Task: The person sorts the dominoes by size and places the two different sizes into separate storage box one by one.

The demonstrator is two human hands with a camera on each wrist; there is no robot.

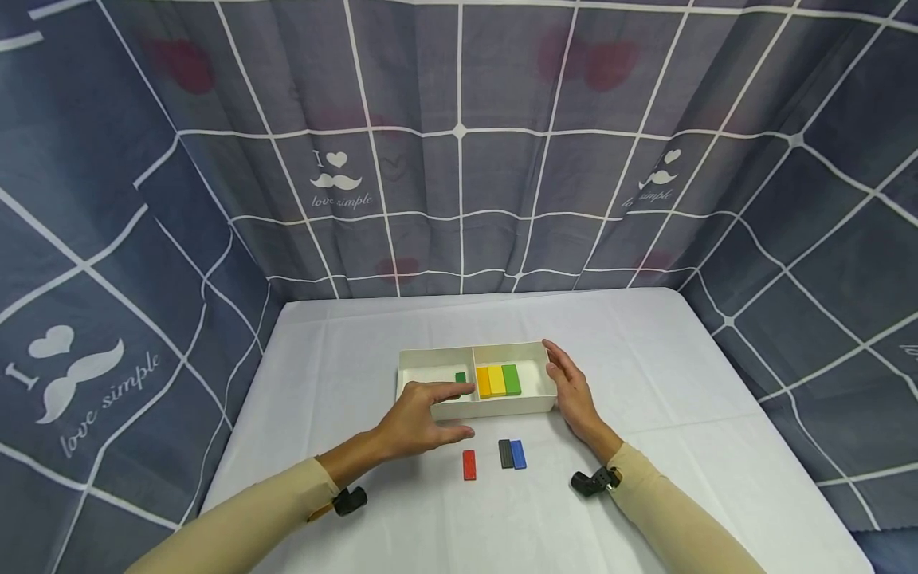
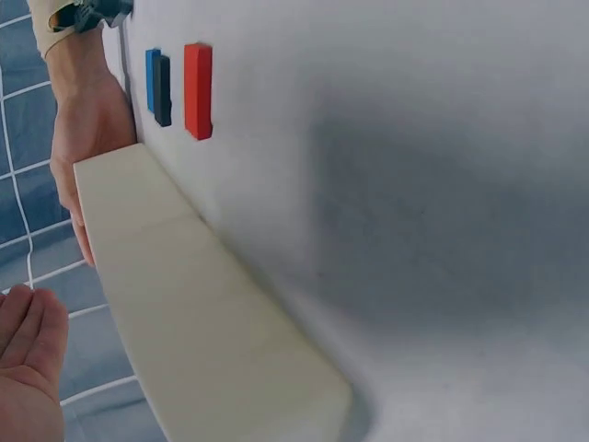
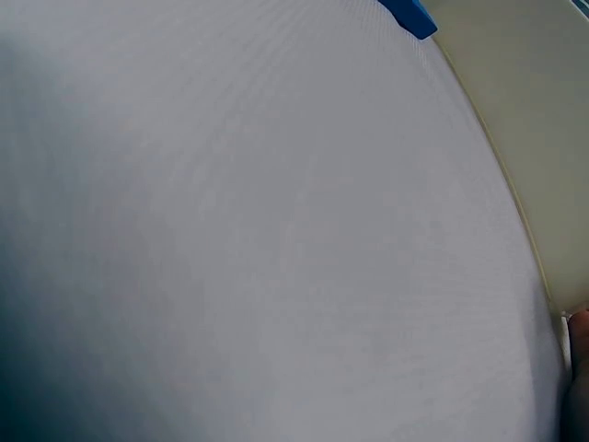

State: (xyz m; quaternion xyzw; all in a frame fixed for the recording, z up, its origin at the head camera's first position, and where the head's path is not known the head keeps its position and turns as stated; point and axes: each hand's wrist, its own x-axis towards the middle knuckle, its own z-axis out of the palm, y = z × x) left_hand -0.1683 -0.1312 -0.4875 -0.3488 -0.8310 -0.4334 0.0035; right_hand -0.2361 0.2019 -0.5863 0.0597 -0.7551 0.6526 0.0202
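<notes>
1. Left hand [image 1: 423, 414] was spread over near wall of divided box [image 1: 502, 407].
2. Right hand [image 1: 576, 396], fingers extended, was rested against box's right end.
3. Yellow block [image 1: 496, 381] was seen in right compartment; red block [image 1: 469, 465] on tablecloth [image 1: 337, 343].

You're getting one print repeated here, dude: the left cloth wall [image 1: 122, 255] is reading "I", heart [image 1: 51, 341], mustache [image 1: 79, 381], "love simple"; the back cloth wall [image 1: 488, 175] is showing it again on the left, while its right copy is reading clearly only at "simple".
</notes>
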